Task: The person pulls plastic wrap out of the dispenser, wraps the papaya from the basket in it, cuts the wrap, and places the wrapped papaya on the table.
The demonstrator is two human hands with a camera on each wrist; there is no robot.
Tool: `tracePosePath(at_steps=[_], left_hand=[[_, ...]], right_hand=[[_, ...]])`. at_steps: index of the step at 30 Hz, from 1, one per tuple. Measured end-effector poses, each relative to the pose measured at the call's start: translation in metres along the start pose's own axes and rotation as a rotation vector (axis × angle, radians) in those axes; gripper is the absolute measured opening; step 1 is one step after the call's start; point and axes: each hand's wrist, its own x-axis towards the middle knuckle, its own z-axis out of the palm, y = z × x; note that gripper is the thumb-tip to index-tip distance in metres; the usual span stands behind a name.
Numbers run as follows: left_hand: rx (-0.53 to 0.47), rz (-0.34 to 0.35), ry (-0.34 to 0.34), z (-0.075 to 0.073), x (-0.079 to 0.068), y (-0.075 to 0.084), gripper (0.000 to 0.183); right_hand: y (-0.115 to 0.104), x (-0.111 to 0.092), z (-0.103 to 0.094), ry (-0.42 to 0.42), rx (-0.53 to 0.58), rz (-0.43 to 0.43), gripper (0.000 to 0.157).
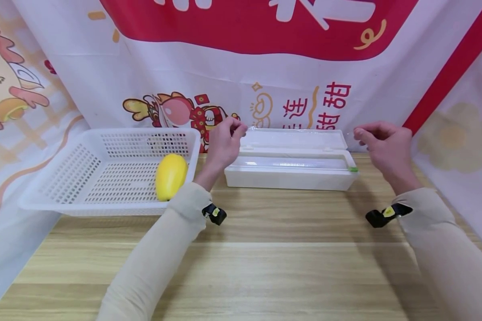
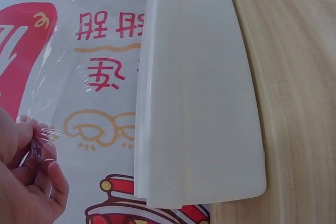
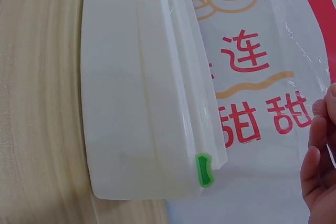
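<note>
A thin clear sheet of cling film (image 2: 49, 51) is stretched between my two raised hands, above a white cling film dispenser box (image 1: 289, 180). My left hand (image 1: 226, 145) pinches one gathered corner of the film between thumb and fingers, near the box's left end. Beyond the box's right end, my right hand (image 1: 387, 149) pinches the other corner. Inside the box lies a film roll (image 1: 297, 163), and its lid (image 1: 299, 139) stands tipped back. On the box's right front edge sits a green slide cutter (image 3: 205, 170).
To the left stands a white perforated basket (image 1: 60, 207) with a yellow mango (image 1: 171, 177) in its right side; my left forearm passes close to it. All of this rests on a wooden table (image 1: 281, 276). A printed cloth (image 1: 225, 71) hangs behind.
</note>
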Motion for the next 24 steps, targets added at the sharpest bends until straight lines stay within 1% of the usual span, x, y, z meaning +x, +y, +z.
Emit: tracePosePath(at_steps=[4,9,18,22,24], left_hand=[[-0.003,0.016,-0.003,-0.003,0.001,0.002,0.021],[0.011,0.028,-0.003,-0.006,0.003,0.006,0.021],[-0.003,0.029,-0.017,-0.013,0.005,0.014,0.021],[-0.011,0.047,-0.020,-0.016,0.007,0.016,0.022],[-0.013,0.066,-0.029,-0.019,0.009,0.015,0.022]], right_hand=[[-0.002,0.000,-0.002,0.010,0.002,0.009,0.041],[-0.006,0.001,-0.003,0.029,0.032,0.008,0.040],[-0.015,0.000,-0.005,0.055,0.071,0.016,0.041],[-0.019,0.000,-0.006,0.052,0.097,0.012,0.041],[-0.019,0.001,-0.008,0.048,0.113,-0.008,0.040]])
